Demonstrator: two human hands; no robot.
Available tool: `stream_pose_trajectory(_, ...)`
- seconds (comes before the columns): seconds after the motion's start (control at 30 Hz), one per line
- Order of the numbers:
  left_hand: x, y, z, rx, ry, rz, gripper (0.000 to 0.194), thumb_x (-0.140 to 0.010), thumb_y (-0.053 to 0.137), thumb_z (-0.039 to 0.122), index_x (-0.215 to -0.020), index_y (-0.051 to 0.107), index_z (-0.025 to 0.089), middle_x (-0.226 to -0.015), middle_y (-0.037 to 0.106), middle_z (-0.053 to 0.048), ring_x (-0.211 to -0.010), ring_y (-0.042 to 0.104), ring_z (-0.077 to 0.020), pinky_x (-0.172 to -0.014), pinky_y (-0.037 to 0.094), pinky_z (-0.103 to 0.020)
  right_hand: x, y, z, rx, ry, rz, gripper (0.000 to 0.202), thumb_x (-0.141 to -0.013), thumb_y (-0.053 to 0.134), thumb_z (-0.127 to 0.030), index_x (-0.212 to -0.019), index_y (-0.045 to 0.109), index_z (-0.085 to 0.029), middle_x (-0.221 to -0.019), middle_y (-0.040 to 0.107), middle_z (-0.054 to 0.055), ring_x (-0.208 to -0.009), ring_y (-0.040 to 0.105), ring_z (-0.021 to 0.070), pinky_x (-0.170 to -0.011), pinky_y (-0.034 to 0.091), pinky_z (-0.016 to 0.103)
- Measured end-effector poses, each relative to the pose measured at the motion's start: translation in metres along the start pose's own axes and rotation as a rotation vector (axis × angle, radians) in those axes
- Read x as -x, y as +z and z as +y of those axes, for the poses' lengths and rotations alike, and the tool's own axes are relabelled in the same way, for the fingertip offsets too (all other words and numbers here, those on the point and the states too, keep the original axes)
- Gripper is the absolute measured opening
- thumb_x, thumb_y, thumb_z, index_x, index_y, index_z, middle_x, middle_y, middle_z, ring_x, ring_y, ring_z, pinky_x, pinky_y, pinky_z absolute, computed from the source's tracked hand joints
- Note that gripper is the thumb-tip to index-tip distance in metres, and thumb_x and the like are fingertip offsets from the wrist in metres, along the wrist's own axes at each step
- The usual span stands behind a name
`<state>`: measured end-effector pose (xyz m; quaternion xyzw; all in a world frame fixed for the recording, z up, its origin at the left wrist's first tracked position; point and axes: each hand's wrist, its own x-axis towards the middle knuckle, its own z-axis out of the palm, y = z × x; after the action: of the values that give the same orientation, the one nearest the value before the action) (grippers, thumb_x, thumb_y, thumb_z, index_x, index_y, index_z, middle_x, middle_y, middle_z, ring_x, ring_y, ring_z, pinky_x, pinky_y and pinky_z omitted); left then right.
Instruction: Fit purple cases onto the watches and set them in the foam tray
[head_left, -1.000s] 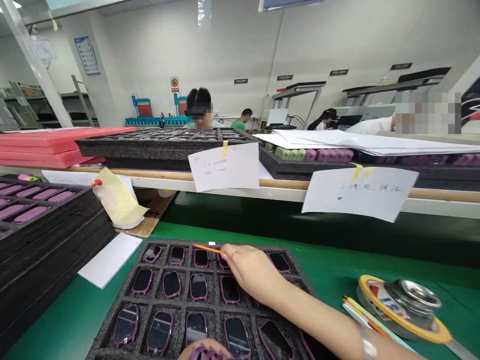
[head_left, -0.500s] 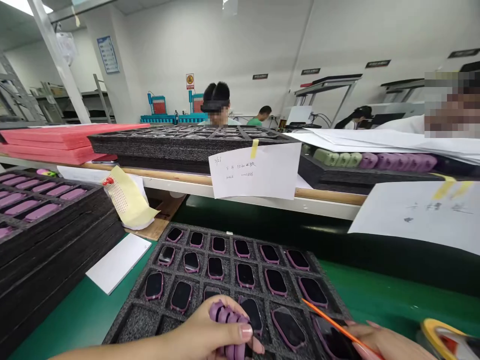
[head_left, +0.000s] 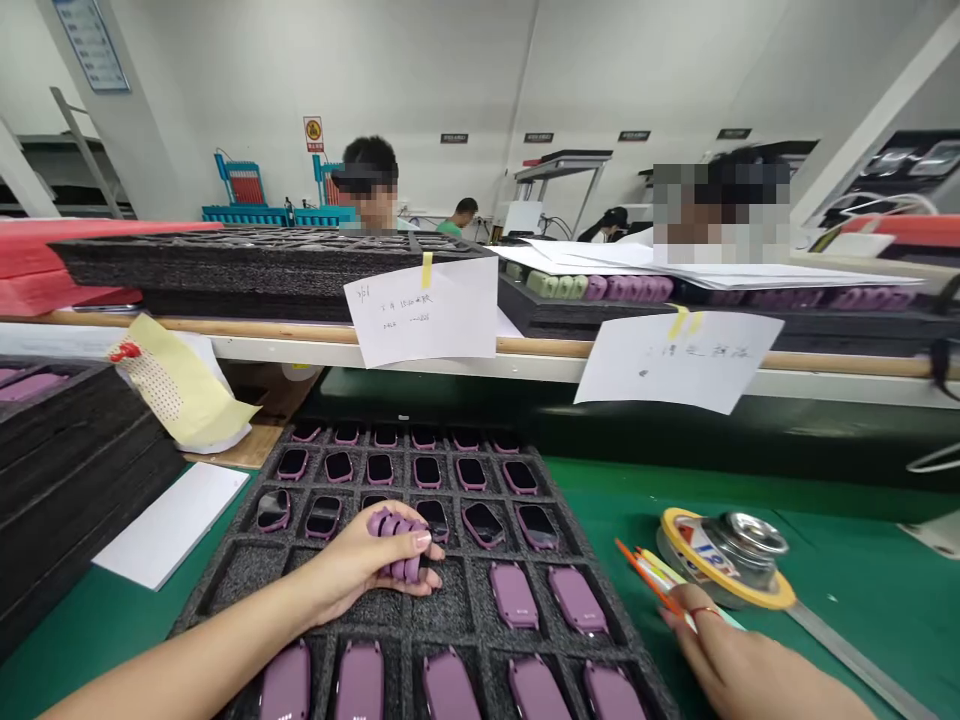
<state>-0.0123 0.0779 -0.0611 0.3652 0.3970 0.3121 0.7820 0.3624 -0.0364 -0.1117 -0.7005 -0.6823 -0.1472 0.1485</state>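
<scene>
My left hand (head_left: 360,565) is closed around a short stack of purple watch cases (head_left: 401,545), above a black foam tray (head_left: 255,575). Dark-screened purple watches (head_left: 426,472) fill the tray's far rows, while several nearer pockets hold purple cases (head_left: 514,595) with their plain backs up. To the right of the tray, my right hand (head_left: 720,640) has its fingers closed on a thin orange stick (head_left: 649,575), low over the green mat. Yellow and pale green sticks (head_left: 660,568) lie beside it, partly hidden by the fingers.
A yellow tape roll (head_left: 679,535) and a glass jar with a metal top (head_left: 750,540) stand beyond my right hand. Stacked foam trays (head_left: 75,480) and a white card (head_left: 172,525) are at left. A shelf with papers (head_left: 424,315) crosses ahead; people (head_left: 371,185) sit behind it.
The view has swung right, bringing the tape and jar fully in. My right hand, with the orange stick, has moved from over the tray to the mat. My left hand still grips the stack.
</scene>
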Motion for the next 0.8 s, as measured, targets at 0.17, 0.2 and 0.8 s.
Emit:
stream_pose_trajectory(0.17,0.011,0.012,0.004,0.13,0.045,0.168,0.025,-0.08,0.081,0.026,-0.095,0.065,0.014,-0.096,0.079,-0.013,-0.08,0.077,-0.0205,-0.085,0.061,-0.034,-0.021,-0.024,-0.022,0.158,0.004,-0.027,0.024,-0.094,0.047,-0.037,-0.094,0.066,-0.022,-0.061,0.074,0.008,-0.035,0.063,0.0267,-0.029,0.033,0.03)
stream_pose_trajectory(0.2,0.014,0.017,0.005,0.167,0.05,0.188,0.022,-0.083,0.078,0.026,-0.096,0.065,0.014,-0.096,0.079,-0.013,-0.082,0.077,-0.02,-0.087,0.061,-0.033,-0.029,-0.033,-0.035,0.114,-0.036,0.005,0.026,-0.096,0.046,-0.038,-0.103,0.065,-0.021,-0.083,0.079,0.012,-0.044,0.068,0.0263,-0.03,0.038,0.031)
stream_pose_trajectory(0.8,0.01,0.03,0.008,0.505,0.221,0.068,0.017,-0.09,0.07,0.03,-0.096,0.07,0.014,-0.088,0.076,-0.008,-0.078,0.073,-0.0162,-0.071,0.059,-0.023,-0.124,-0.024,-0.201,-1.016,-0.548,0.019,0.046,-0.084,0.073,-0.02,-0.126,0.056,-0.024,-0.133,0.067,0.009,-0.126,0.061,0.0232,-0.108,0.046,0.042)
